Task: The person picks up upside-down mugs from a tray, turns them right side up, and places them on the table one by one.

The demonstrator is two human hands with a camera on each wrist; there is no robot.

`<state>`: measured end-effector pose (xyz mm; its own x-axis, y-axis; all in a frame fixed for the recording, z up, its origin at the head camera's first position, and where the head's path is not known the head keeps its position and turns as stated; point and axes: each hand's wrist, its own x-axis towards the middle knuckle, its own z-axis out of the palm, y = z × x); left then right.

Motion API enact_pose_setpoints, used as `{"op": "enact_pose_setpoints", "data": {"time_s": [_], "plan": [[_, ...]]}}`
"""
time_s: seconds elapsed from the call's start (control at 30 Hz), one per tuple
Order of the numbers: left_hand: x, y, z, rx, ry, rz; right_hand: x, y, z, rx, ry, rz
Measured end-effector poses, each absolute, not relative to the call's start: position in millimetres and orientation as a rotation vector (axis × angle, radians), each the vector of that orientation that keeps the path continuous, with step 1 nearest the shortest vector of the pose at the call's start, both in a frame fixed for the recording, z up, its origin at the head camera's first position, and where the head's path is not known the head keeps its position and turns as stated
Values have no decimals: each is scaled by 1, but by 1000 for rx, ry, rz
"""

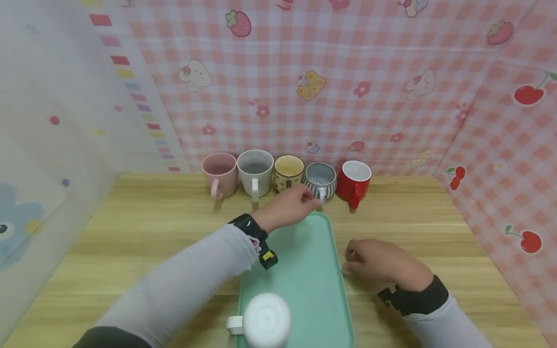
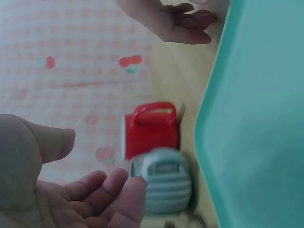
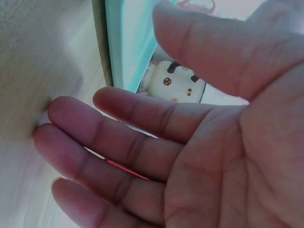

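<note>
My left hand [image 1: 289, 205] is over the far end of the green tray [image 1: 304, 280], nearest to the grey-and-white striped cup [image 1: 321, 181]. In the left wrist view its thumb and fingers [image 2: 128, 199] are apart with nothing between them. The cup's handle faces me. Right of it stands a red mug [image 1: 348, 186]; left of it, a yellow patterned cup [image 1: 289, 169]. My right hand [image 1: 387, 261] lies low beside the tray's right edge, its fingers loosely bent around nothing. On the tray's near end sits an upside-down white mug [image 1: 267, 319], handle to the left.
A white mug [image 1: 256, 169] and a pink mug [image 1: 222, 176] complete the row along the back of the wooden table [image 1: 152, 232]. A pink checked cloth [image 1: 278, 72] hangs behind them, and more printed cloth [image 1: 518, 183] hangs on the right.
</note>
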<state>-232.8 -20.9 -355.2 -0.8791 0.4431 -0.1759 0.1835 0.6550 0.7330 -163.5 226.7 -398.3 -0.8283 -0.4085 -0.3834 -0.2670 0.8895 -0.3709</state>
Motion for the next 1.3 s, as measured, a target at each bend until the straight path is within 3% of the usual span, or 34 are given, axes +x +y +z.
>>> {"op": "enact_pose_setpoints", "data": {"time_s": [0.37,0.7,1.3], "plan": [[-190,-106,-363,413,2635,1207,-167,235,-392,-528,2621,-411],[-154,-164,-392,385,2485,1296,-168,238,-388,-527,2610,-418],[-113,-177,-376,810,2019,1056,-169,236,-389,-485,2589,-429]]}}
